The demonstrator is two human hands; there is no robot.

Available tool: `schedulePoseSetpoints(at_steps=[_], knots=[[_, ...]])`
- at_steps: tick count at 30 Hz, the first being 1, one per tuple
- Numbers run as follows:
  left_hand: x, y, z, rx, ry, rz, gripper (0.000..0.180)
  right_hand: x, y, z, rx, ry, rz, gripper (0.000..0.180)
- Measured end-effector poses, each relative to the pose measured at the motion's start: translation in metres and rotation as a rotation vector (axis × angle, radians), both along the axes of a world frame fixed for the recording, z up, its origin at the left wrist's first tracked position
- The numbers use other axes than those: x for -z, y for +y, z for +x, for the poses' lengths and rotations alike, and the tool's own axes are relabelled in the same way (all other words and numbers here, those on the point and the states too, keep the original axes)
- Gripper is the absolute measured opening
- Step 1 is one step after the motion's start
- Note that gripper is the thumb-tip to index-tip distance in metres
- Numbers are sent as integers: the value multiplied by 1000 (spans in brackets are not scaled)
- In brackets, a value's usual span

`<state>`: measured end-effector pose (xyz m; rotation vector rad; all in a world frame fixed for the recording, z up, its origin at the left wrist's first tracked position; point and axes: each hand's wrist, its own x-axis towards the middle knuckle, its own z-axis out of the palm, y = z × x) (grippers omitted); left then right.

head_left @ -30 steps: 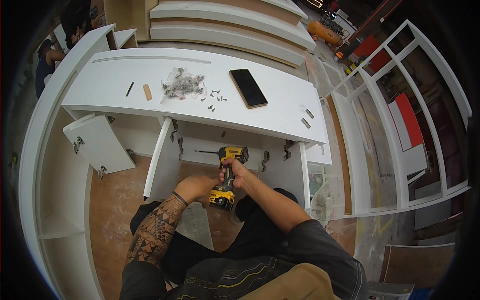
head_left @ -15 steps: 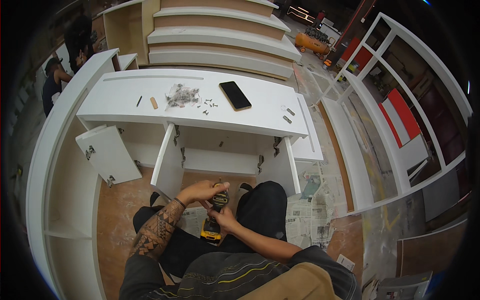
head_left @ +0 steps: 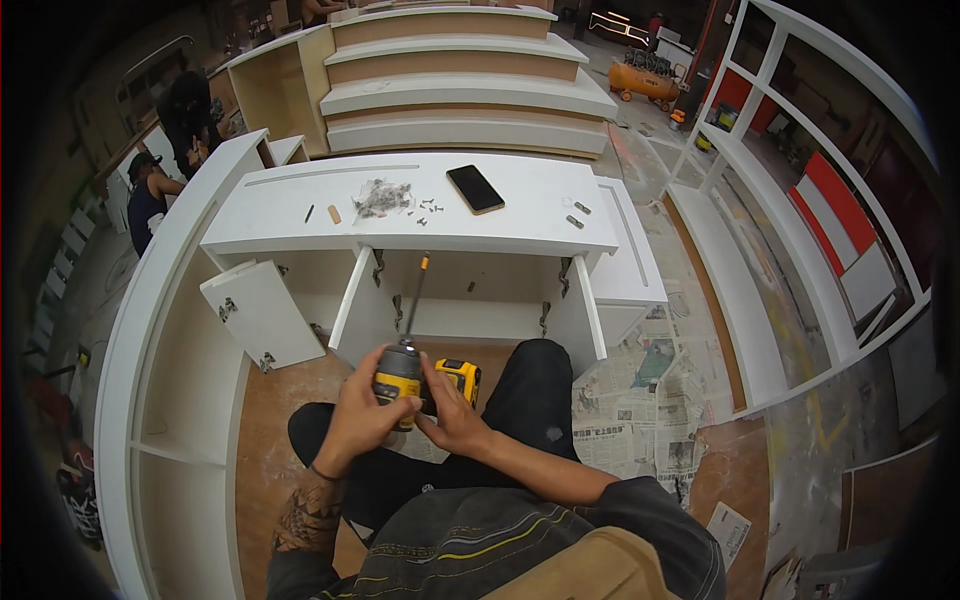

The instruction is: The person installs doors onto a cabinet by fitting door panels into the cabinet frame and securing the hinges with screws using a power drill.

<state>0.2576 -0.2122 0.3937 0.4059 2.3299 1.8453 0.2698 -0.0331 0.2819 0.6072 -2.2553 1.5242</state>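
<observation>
A yellow and black cordless drill [head_left: 398,372] is held between my two hands, its long bit [head_left: 417,292] pointing up and away toward the cabinet. My left hand [head_left: 362,405] wraps round the drill's body from the left. On the other side, my right hand [head_left: 455,418] closes round the part behind it, beside the yellow battery [head_left: 459,377]. Ahead stands a low white cabinet [head_left: 500,235] with its doors swung out; hinges show on the inner faces of the left door [head_left: 356,300] and the right door [head_left: 583,305].
On the cabinet top lie a phone [head_left: 475,190], a bag of hardware [head_left: 382,198], loose screws [head_left: 428,207] and two hinge pieces [head_left: 576,222]. A door panel [head_left: 262,313] with hinges leans at left. Newspaper [head_left: 640,400] covers floor at right. Two people [head_left: 152,195] are at far left.
The drill has turned and risen, so its long bit now points away toward the cabinet. My left hand has shifted from its front end to round its body. The view has shifted slightly.
</observation>
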Motion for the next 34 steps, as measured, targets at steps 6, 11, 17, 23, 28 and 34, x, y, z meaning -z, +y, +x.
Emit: schedulePoseSetpoints(at_steps=[6,11,17,23,28,34], knots=[[-86,-88,65,-301,131,88,89,-84,42,2,-230,288,-41,63],[-109,-174,154,-619,301,191,91,-106,115,-1,296,383,-27,31],[-60,-228,202,-911,430,103,77,-83,206,-8,739,108,129,31],[96,-262,153,-1145,135,-89,57,-17,257,-19,953,-281,524,63],[256,-283,112,-1194,-2,-111,54,15,276,-25,731,-425,465,66],[364,-278,98,-1319,-173,-352,68,16,275,-33,801,-550,485,58]])
